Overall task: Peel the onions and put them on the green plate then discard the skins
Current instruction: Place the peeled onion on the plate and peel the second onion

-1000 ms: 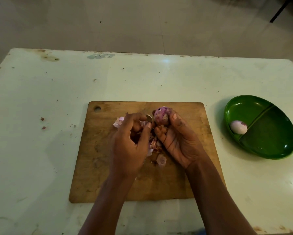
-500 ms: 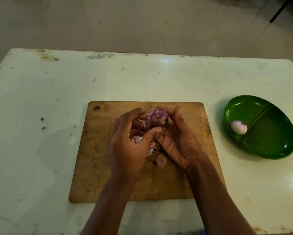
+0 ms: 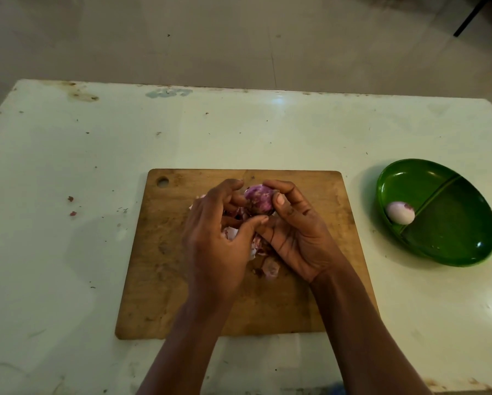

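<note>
A small purple onion [image 3: 257, 198] with patches of skin is held above the wooden cutting board [image 3: 176, 280]. My right hand [image 3: 296, 232] grips it between thumb and fingers. My left hand [image 3: 219, 240] curls against the onion's left side, its fingertips on the onion; whether it pinches skin is hidden. Loose onion skins [image 3: 270, 267] lie on the board under both hands. At the right stands the green plate [image 3: 452, 238], and a peeled pale onion [image 3: 400, 212] rests in its left compartment beside the divider.
The white table [image 3: 68, 223] carries small specks and stains. The board has a round hole [image 3: 162, 181] at its far left corner. Beyond the table's far edge is a tiled floor [image 3: 239, 38].
My left hand has closed in from the left onto the onion, fingers now curled over it. The right hand has turned the onion slightly and shifted a little left.
</note>
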A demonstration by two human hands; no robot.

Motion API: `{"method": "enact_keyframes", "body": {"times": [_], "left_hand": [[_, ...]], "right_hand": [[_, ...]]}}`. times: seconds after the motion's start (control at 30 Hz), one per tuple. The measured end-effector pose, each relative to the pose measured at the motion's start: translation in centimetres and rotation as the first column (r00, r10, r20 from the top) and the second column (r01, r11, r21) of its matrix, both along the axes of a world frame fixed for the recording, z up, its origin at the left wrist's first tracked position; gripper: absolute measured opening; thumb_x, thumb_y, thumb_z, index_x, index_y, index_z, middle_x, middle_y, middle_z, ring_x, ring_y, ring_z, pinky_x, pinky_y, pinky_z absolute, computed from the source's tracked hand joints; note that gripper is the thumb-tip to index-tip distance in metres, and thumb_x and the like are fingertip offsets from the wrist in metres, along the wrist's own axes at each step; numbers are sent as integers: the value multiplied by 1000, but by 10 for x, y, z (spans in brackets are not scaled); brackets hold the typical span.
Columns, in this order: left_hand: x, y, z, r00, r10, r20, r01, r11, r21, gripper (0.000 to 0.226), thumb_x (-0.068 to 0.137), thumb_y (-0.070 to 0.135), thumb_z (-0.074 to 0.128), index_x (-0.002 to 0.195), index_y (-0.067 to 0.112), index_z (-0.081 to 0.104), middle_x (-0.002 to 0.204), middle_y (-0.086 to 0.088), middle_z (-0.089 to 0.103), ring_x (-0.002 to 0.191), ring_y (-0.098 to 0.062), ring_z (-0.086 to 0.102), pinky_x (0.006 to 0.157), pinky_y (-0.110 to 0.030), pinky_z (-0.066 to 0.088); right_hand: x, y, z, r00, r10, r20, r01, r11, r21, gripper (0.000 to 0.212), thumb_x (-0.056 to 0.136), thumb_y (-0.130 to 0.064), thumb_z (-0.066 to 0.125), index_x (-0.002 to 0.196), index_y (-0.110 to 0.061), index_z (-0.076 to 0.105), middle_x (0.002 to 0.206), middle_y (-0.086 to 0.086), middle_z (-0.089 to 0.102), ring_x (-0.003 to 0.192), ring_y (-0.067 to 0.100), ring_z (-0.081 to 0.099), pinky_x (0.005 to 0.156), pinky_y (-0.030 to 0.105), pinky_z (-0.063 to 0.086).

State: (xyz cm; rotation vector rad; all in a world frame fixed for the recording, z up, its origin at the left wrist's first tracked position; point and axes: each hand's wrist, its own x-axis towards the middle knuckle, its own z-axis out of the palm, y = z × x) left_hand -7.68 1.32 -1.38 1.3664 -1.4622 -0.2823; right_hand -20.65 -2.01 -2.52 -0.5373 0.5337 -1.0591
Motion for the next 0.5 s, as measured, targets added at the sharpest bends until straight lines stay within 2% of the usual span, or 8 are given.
{"method": "enact_keyframes", "body": {"times": [0.13,0.27,0.33,0.4,0.5], "left_hand": [[0,0,-1,1000,12,-7,-12,999,46,55,71,20,80,116,24,48,93,-5,66,85,-18,65,70,-27,56],[-4,2,0,999,-38,-6,39,999,28,44,77,30,65,116,21,47,87,-2,65,79,-16,64,72,-20,52],[-2,2,-1,999,-34,-5,34,999,28,45,79,34,61,118,21,45,87,-5,67,80,-16,65,73,-22,53],[0,2,-1,1000,-26,-6,26,1000,17,48,79,33,64,121,21,44,89,-6,66,81,-18,65,73,-30,56],[-1,2,-1,1000,0,8,0,1000,-6,58,74,20,75,122,20,42,95,-10,65,85,-23,64,68,-38,57]], "right_hand": [[0,0,1,1000,2,-1,-2,1000,2,40,68,-18,83,104,-9,68,110,18,64,100,28,65,79,33,59],[1,0,-1,1000,4,-14,-5,1000,-9,40,69,-18,83,105,-10,68,118,20,60,106,32,61,92,43,51],[1,0,-1,1000,3,-21,-4,1000,-15,40,70,-19,83,106,-10,68,119,21,59,107,33,61,93,43,50],[1,0,-1,1000,2,-16,-2,1000,-14,39,70,-18,81,105,-10,68,116,21,60,104,30,63,89,40,54],[1,0,1,1000,-2,-16,2,1000,-6,36,71,-17,79,105,-9,68,114,18,63,102,29,65,86,38,55]]}}
